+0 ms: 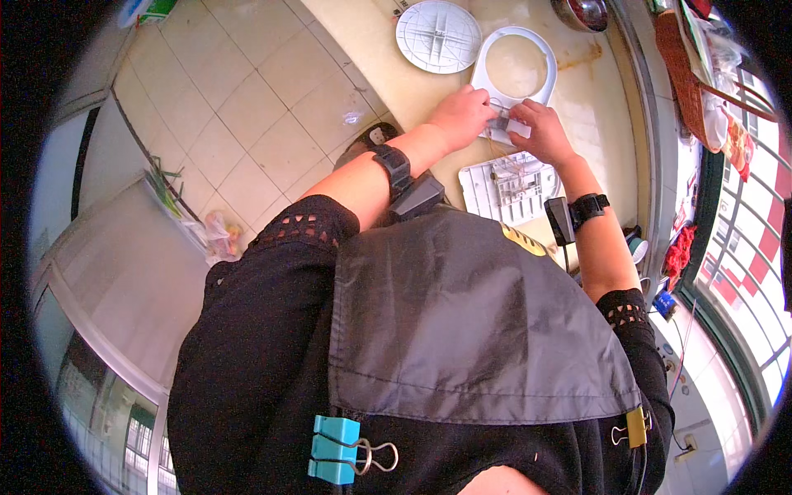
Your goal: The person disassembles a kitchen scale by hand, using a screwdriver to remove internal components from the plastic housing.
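Note:
A white plastic housing with a large ring (548, 51) lies on the counter, its narrower end toward me. My left hand (464, 117) is closed at the left edge of that narrow end, its fingertips by a small grey part (498, 122) and thin wires. From the other side, my right hand (542, 134) curls its fingers around a small white rectangular piece (519, 128). Closer to me lies a white rectangular plastic base (493, 196) with inner ribs showing and thin wires running over it. A round white ribbed disc (437, 38) rests beyond my left hand.
A metal bowl (582, 13) stands at the far end of the cream counter (590, 107). Bags hang by the barred window on the right. Left of the counter is a tiled floor (247, 107), with a plastic bag (223, 234) and green stalks near the wall.

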The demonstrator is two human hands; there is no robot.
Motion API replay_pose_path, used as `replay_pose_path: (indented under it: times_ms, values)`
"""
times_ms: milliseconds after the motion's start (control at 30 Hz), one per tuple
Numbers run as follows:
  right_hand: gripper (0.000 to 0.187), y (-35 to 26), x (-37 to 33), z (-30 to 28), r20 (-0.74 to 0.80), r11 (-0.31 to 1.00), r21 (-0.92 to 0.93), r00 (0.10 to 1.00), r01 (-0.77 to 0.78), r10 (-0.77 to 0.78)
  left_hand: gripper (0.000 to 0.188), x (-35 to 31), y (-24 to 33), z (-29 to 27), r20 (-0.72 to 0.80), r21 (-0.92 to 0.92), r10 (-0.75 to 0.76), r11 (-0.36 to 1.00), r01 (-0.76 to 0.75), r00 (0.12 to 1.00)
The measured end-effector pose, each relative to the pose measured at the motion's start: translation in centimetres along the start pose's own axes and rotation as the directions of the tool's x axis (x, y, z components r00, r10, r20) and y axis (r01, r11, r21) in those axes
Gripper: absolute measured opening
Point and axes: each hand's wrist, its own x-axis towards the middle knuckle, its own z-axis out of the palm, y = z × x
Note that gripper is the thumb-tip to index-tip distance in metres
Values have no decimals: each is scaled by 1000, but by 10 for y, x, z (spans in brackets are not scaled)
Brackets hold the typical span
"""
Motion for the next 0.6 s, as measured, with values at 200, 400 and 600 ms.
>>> replay_pose_path:
  times_ms: [200,400,600]
  values:
    - [35,-11,-1,5,-62,999,50,998,-10,13,17,-5,-3,-2,-5,-5,-9,1000,8,1000]
    - [34,-23,-54,20,-419,897,179,793,-404,441,25,-8,2,-5,34,-30,-35,999,36,999]
    - [41,-30,-72,42,-239,662,389,624,-640,744,23,-7,3,-12,23,-57,0,998,1,1000]
